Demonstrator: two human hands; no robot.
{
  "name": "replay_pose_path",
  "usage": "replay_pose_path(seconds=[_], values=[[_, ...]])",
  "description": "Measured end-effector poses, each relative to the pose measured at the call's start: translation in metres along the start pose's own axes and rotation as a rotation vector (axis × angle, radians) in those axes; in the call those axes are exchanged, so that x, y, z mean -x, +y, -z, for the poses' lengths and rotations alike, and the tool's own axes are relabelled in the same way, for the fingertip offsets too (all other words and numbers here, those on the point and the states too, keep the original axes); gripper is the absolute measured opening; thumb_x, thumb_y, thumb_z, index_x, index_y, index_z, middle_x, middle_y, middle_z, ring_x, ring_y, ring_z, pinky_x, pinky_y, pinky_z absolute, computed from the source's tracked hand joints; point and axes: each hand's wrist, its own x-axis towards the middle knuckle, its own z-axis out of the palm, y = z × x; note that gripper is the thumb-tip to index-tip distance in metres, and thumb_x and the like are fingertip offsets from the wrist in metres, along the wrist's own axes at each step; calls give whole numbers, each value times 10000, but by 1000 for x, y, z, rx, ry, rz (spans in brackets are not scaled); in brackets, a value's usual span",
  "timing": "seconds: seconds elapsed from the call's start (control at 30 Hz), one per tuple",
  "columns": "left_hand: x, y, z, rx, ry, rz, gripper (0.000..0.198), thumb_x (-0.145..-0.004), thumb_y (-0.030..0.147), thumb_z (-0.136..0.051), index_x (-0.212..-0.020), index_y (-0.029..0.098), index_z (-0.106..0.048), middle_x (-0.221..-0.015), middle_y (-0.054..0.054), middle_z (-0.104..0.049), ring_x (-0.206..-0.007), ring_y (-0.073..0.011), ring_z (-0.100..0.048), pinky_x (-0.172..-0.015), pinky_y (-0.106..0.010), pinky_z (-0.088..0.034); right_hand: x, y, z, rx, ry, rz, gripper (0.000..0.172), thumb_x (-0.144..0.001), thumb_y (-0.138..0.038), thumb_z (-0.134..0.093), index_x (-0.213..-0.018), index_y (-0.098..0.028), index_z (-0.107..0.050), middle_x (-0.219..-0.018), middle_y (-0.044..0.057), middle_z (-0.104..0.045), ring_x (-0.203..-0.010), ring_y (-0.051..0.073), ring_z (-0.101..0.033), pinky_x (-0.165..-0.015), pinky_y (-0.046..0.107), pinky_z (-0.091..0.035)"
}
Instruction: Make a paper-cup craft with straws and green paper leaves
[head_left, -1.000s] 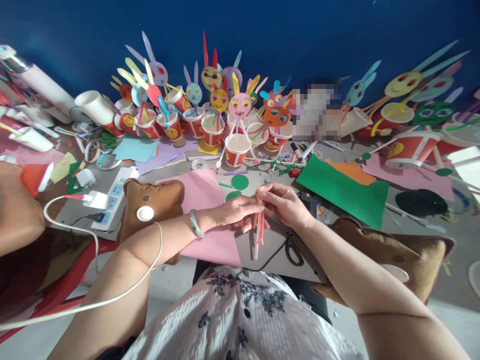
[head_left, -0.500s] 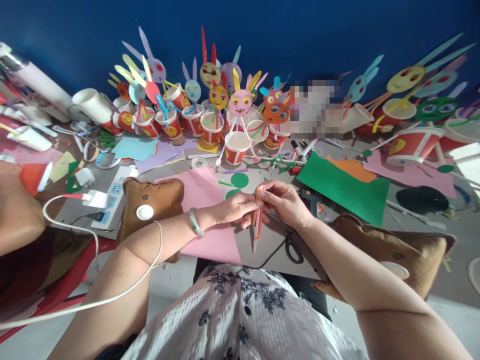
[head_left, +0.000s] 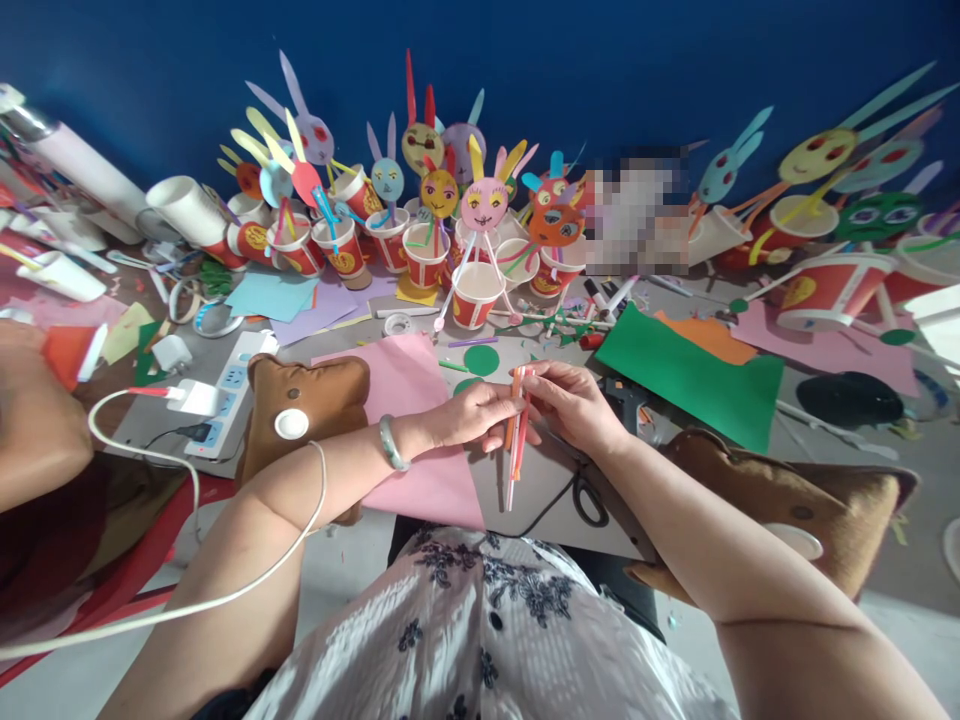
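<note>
Wall (head_left: 570,60): deep blue, plain. Counter (head_left: 566,525): grey-topped, before wall. Floor (head_left: 334,560): pale. Furniture frame (head_left: 154,530): red, lower left, partly visible.

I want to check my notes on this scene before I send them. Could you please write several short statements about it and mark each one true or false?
1. The left hand and the right hand both hold the thin strips. True.
2. The bracelet is on the right arm. False: it is on the left arm.
3. The green sheet is nearer the right hand than the left. True.
4. The wall is red. False: it is blue.
</note>
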Motion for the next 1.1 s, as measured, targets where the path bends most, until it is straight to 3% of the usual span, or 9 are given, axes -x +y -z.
replay_pose_path(seconds=[0.37,0.6,0.87,1.0,1.1], values=[[0,3,-1,45,-3,36,503,-911,572,-618,-1062,95,-671,-867,-157,-778,-393,-46,-498,-420,-201,-371,-1,0,-1,0,23,35,158,-772,-361,-849,-849,-231,-801,-677,-10,-648,-478,53,-422,-438,205,-367],[0,5,1,68,-3,116,578,-871,609,-655,-1073,69,-690,-909,-192,-777,-394,-48,-518,-396,-196,-367,0,2,1,38,18,36,215,-772,-383,-845,-908,-222,-807,-678,-14,-632,-482,61,-426,-435,220,-368],[1,3,3,117,-50,109,549,-889,557,-665,-1140,68,-690,-938,-199,-777,-405,-61,-535,-385,-205,-336,-1,2,0,66,-10,26,273,-794,-410,-825,-980,-210,-804,-649,-17,-607,-469,53,-407,-411,204,-316],[0,1,3,111,-48,109,497,-890,539,-671,-1068,76,-682,-926,-185,-778,-395,-54,-530,-399,-210,-364,0,2,-1,61,-28,-1,327,-789,-436,-824,-1019,-205,-791,-571,-38,-558,-438,62,-395,-391,208,-305],[0,0,1,112,-43,94,453,-902,528,-656,-995,84,-664,-922,-185,-777,-396,-53,-524,-403,-212,-364,1,1,-1,70,-26,-12,352,-781,-451,-828,-1022,-199,-782,-620,-26,-591,-449,68,-425,-397,216,-326]])
